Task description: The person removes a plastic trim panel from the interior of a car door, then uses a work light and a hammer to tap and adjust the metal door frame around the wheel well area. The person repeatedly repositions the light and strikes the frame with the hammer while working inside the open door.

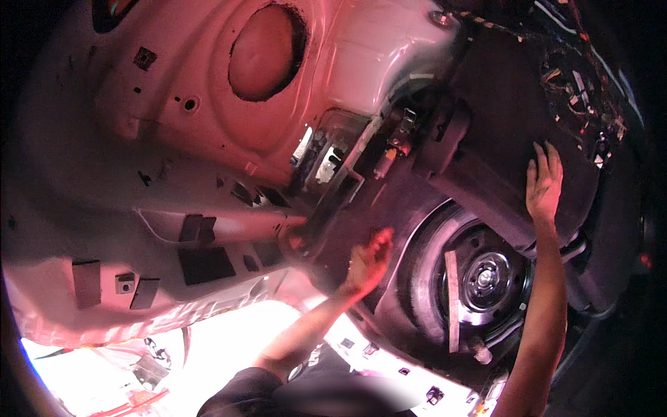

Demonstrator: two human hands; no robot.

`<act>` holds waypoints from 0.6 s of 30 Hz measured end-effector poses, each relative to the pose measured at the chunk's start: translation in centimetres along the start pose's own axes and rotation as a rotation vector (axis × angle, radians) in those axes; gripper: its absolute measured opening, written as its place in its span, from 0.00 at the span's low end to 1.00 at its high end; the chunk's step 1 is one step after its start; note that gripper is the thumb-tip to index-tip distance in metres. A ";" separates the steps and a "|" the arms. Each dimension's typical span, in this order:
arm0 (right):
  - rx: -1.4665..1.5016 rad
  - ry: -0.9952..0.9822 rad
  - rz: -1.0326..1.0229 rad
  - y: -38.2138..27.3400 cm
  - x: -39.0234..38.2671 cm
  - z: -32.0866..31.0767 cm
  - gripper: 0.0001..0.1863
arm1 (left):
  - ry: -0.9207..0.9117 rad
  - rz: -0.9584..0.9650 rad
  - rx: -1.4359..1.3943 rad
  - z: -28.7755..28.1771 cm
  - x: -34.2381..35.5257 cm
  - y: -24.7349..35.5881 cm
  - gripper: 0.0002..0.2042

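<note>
My right hand reaches far over a dark seat-back-like panel. Its fingers are stretched out, nothing is in it, and the palm seems to rest on the panel. My left hand is nearer, over the dark carpet-like lining beside the wheel well. Its fingers are loosely bent and a little apart, with nothing visible in them; whether it touches the lining I cannot tell. Between my arms a spare wheel sits in the well, with a pale strip lying across its left side.
At left rises a bare metal body panel with a large round recess and dark pads. Loose wiring hangs at the far right. A bright body edge with small fittings runs along the front. A small latch-like part stands near the middle.
</note>
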State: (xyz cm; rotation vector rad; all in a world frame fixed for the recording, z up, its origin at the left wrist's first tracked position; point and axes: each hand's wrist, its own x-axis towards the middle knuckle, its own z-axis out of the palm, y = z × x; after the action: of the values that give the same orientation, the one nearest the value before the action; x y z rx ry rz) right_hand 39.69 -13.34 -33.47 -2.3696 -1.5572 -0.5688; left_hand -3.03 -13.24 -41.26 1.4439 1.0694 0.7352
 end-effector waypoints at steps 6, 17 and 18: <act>0.052 0.044 -0.054 0.2 0.1 0.1 0.20 | 0.359 0.375 0.686 0.0 14.6 -2.6 0.20; 0.074 0.067 -0.099 0.4 0.1 0.4 0.21 | 0.233 0.380 0.621 0.0 20.5 -7.7 0.16; 0.063 0.056 -0.079 0.5 0.1 0.5 0.21 | 0.217 0.307 0.451 -0.1 20.8 -8.2 0.16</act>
State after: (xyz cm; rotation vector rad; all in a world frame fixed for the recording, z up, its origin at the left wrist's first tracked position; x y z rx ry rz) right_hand 40.29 -13.30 -33.87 -2.2349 -1.6258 -0.5888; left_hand 3.35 5.29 -51.97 1.9791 1.2478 0.9230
